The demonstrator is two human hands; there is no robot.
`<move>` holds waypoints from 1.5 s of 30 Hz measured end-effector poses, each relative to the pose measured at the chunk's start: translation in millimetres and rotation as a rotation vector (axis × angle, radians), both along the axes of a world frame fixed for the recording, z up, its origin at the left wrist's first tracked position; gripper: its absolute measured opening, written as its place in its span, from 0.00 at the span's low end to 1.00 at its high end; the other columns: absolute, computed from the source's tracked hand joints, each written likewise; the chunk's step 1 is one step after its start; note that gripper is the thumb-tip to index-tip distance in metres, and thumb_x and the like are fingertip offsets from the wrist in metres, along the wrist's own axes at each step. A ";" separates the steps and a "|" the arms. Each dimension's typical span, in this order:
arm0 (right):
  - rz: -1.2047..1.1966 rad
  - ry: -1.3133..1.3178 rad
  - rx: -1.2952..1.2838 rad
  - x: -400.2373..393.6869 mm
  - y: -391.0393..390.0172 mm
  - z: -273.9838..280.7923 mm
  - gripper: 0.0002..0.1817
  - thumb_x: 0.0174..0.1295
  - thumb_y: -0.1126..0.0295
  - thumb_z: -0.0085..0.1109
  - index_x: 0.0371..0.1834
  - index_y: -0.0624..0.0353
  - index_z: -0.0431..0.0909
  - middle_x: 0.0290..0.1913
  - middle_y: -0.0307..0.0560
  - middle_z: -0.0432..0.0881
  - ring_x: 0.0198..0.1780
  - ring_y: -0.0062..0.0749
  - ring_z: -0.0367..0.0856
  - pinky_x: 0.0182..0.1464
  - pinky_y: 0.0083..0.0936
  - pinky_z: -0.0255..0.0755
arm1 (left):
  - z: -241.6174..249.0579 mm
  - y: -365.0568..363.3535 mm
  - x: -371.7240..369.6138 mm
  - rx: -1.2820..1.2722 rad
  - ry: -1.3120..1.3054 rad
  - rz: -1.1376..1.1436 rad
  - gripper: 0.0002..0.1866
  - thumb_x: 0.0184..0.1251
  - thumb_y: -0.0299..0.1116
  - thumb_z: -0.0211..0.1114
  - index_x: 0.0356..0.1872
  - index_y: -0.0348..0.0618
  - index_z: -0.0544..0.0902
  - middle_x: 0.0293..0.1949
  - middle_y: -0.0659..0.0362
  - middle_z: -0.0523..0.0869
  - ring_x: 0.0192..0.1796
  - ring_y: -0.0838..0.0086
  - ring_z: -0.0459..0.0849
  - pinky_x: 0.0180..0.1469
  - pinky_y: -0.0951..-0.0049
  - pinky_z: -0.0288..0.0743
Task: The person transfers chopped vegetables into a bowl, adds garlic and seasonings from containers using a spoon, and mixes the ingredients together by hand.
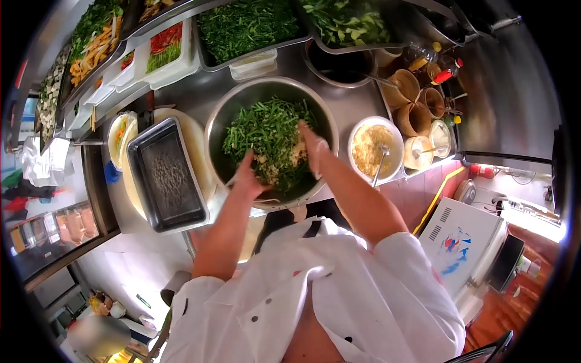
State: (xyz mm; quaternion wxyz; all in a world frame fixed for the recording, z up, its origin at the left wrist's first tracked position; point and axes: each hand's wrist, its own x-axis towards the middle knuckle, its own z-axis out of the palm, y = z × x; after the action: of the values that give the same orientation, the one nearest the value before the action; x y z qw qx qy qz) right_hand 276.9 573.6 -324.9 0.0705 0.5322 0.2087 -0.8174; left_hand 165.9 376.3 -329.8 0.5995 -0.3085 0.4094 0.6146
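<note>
A large steel bowl (213, 130) holds chopped greens (266, 124) with pale minced bits (298, 151) among them. Inside its near left part is my left hand (247, 180), in a thin clear glove, fingers apart at the edge of the greens. My right hand (313, 148), also gloved, reaches in from the right side, its fingertips against the greens and its fingers extended. Neither hand is closed around anything. Just right of the bowl stands a white bowl (361, 130) of yellowish minced food, with a spoon (381, 166) resting in it.
An empty black tray (166, 175) lies on a round board (203, 148) at left. Trays of cut greens (248, 27) line the back. Seasoning tubs (417, 121) and bottles (446, 71) stand at right. A dark pot (342, 63) sits behind the bowl.
</note>
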 end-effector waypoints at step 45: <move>0.086 0.106 0.117 -13.2 -70.2 25.8 0.40 0.67 0.30 0.46 0.69 0.50 0.74 0.64 0.48 0.80 0.61 0.48 0.80 0.67 0.55 0.70 | 14.6 23.7 -11.8 -0.024 0.554 -0.377 0.29 0.67 0.45 0.66 0.66 0.47 0.74 0.64 0.51 0.79 0.66 0.53 0.77 0.67 0.37 0.66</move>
State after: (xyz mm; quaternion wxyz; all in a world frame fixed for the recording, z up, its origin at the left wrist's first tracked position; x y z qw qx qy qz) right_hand 263.8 503.5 -299.1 0.0632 0.4822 0.2821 -0.8270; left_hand 154.2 400.1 -315.2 0.5648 -0.0554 0.6138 0.5488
